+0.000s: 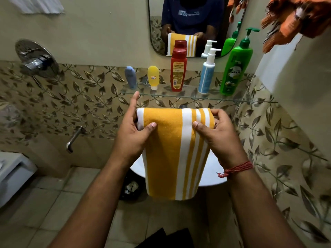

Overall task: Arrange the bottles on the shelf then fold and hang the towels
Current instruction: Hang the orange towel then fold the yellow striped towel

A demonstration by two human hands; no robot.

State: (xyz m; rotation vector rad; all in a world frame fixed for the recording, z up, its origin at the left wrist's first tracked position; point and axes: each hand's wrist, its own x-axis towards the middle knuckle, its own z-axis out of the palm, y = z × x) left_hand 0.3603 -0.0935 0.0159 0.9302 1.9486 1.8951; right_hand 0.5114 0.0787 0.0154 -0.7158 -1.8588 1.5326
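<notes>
A yellow towel with white stripes hangs folded in front of me, its top fold level with my hands. My left hand grips its upper left corner and my right hand grips its upper right corner. Behind it a glass shelf carries several upright bottles: a grey-blue tube, a yellow tube, a red bottle, a white and blue pump bottle and a green pump bottle.
An orange towel hangs at the upper right. A white cloth hangs at the upper left. A mirror is above the shelf, a white basin below the towel. A shower valve and spout project from the left wall.
</notes>
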